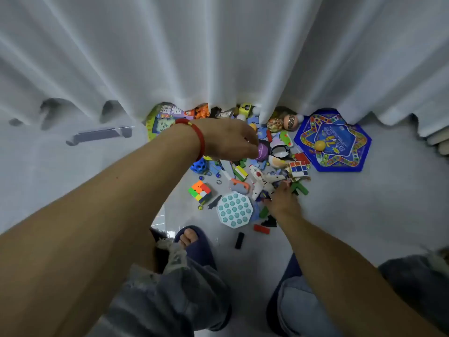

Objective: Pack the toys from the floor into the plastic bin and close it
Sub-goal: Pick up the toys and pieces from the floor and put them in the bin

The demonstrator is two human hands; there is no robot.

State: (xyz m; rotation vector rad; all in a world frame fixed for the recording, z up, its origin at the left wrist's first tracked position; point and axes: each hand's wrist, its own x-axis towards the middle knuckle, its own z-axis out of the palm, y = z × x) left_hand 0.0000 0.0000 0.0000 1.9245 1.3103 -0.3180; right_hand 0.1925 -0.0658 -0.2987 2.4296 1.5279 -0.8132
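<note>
Pale tiled floor (340, 215), white curtain (218, 57) behind; toys heaped at its hem.
Right hand (283, 200) reaches down at the white toy plane (263, 182), grip unclear; farther, left hand (228, 139) fingers curl round a purple ball (263, 149).

Bright toys on a pale grey floor (364, 203)

Blue hexagonal board (333, 140) with a dotted star track; white octagon pad (234, 209) with teal bubbles; two multicoloured cubes (200, 191); purple ball (263, 150); red bracelet (199, 136); white curtain (218, 52).
</note>
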